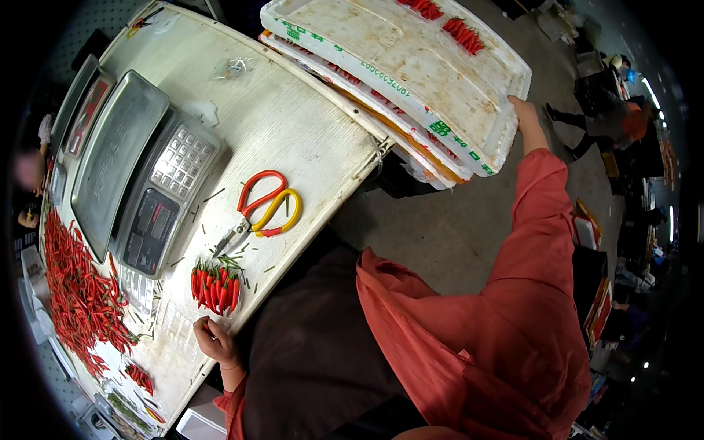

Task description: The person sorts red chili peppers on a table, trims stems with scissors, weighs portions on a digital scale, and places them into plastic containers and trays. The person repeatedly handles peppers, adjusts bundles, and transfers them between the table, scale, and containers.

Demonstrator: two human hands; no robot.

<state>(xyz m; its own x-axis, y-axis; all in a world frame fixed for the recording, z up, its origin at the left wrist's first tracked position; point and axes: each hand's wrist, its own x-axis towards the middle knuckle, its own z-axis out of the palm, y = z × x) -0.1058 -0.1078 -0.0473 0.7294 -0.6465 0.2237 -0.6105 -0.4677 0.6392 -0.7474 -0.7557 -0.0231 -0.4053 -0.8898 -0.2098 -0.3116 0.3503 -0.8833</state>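
My left hand (pixel 215 342) is at the table's front edge, fingers curled around what looks like a red chilli, just below a neat bundle of red chillies (pixel 215 287). Beside that bundle lie scissors (pixel 254 220) with one red and one yellow handle, among cut green stems. My right hand (pixel 522 113) grips the right rim of a white foam tray (pixel 396 60), which rests on top of a stack of similar trays. Two bundles of red chillies (pixel 463 36) lie near the tray's far side.
A digital scale (pixel 181 159) with a metal pan stands on the white table (pixel 286 110). Left of it spreads a large heap of red chillies (pixel 82 297), with a small bundle (pixel 138 378) nearby. Another person (pixel 610 125) is on the floor area at right; a further person is partly visible at far left.
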